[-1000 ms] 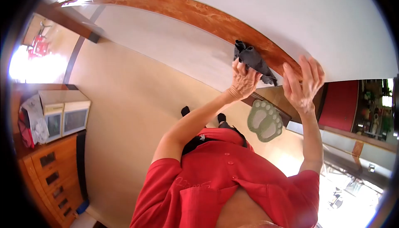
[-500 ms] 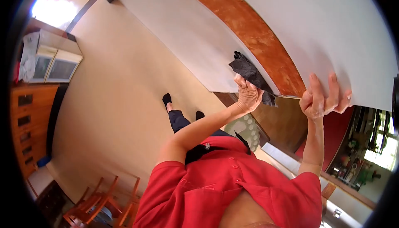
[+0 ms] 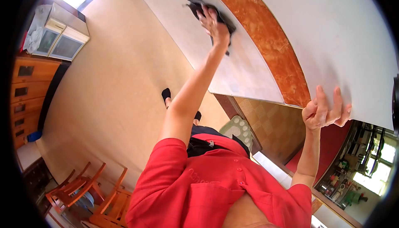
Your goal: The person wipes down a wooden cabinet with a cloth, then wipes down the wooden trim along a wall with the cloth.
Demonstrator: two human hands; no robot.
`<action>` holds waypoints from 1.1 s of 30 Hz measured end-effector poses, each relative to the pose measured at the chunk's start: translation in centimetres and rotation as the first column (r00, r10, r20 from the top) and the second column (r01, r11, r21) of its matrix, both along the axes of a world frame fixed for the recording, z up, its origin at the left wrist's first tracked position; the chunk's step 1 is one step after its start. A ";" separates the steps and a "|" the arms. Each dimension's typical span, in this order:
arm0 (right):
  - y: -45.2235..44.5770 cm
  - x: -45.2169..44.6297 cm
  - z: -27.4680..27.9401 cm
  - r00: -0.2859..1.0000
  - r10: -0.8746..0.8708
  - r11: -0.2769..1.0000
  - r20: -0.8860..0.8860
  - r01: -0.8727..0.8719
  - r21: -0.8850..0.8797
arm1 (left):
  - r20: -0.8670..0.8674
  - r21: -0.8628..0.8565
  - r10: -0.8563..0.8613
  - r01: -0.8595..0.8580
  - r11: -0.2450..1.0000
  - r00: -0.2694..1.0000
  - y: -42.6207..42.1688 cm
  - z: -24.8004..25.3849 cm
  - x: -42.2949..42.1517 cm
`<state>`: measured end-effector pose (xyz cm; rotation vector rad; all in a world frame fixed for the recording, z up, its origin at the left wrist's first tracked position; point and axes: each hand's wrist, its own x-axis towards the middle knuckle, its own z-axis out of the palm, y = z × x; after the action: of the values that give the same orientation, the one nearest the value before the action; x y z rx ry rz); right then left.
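1. Cloth (image 3: 193, 3), dark and rumpled, lies against the white wall (image 3: 239, 74), on the stretch between the tan floor (image 3: 116, 61) and the brown band (image 3: 262, 24), nearer the band than the floor.

2. Arm extended, a person in a red shirt (image 3: 187, 178) holds the cloth to the wall with the left hand (image 3: 215, 26), fingers spread across the fabric. Blur over both leaves the exact grasp of the fingertips unclear.

3. At the wall's near edge, just beside the end of the brown band, the right hand (image 3: 322, 112) rests with fingers extended and apart on the white surface, grasping nothing that can be seen. Its palm faces away from the camera.

4. Work appears to be under way rather than finished, judging by the cloth in hand and against the wall. No visible line separates wall already covered from wall untouched, so how much is done and how much is left cannot be told. The brown band shows a glossy surface, with no cloth on it.

5. Below the person, a green mat (image 3: 241, 130) lies partly hidden by the shirt; wooden chairs (image 3: 79, 190) stand off to the left.
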<state>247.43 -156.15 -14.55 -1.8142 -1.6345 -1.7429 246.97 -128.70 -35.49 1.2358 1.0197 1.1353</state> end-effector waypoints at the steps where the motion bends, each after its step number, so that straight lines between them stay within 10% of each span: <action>1: -0.1 0.0 -0.1 1.000 -0.002 1.000 -0.011 0.002 0.007 | 0.071 0.031 0.044 -0.046 0.998 0.996 -2.6 -1.3 0.1; 3: 0.1 -0.1 -0.1 1.000 0.001 1.000 -0.013 -0.001 0.008 | -0.081 0.366 0.022 0.009 0.931 0.996 -9.0 -4.9 -1.1; 5: 0.1 -0.2 -0.1 1.000 0.004 1.000 -0.016 -0.004 0.008 | -0.141 0.243 -0.021 0.056 0.968 0.990 -17.6 -9.3 -1.8; 8: 0.0 -0.2 -0.1 1.000 0.000 1.000 -0.008 0.000 -0.009 | -0.474 -0.511 -0.496 0.231 0.828 0.728 -20.7 -7.2 -1.2; 12: -0.2 0.1 -0.2 1.000 0.009 1.000 0.005 -0.009 -0.009 | 0.114 -0.176 -0.096 0.115 0.978 0.989 -14.3 -3.6 -0.1; 14: -0.2 0.1 -0.3 1.000 0.009 1.000 0.009 -0.009 -0.007 | 0.574 -0.258 0.117 0.043 0.965 0.810 -8.5 3.7 0.3; 15: -0.2 0.1 -0.2 1.000 0.003 1.000 0.014 -0.003 -0.014 | 0.247 0.008 0.001 -0.003 1.000 0.969 -5.0 5.6 0.1; 17: -0.3 0.1 0.0 1.000 0.003 1.000 0.029 -0.003 -0.021 | 0.043 -0.147 0.022 -0.016 0.989 0.999 -0.9 12.5 -0.3; 20: -0.2 0.1 -0.1 1.000 0.013 1.000 0.027 -0.013 -0.009 | 0.040 0.115 0.059 -0.063 0.991 0.997 2.7 9.6 0.0; 22: -0.3 0.1 -0.1 0.999 0.028 0.999 0.019 -0.027 -0.044 | 0.031 0.589 0.203 -0.182 0.787 0.979 2.7 0.8 1.4; 26: -0.4 0.1 -0.2 0.999 0.008 0.999 0.033 -0.007 -0.035 | -0.065 -0.073 0.110 -0.115 0.991 0.992 -8.8 -0.8 0.1; 33: 1.1 -2.6 0.9 0.978 -0.211 0.976 0.001 0.211 -0.058 | -0.119 0.428 -0.029 0.078 0.900 0.992 -1.6 5.6 0.1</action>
<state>244.86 -155.05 -13.64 -2.0848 -1.5551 -1.7876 247.11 -130.32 -29.91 1.6852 0.8286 1.3056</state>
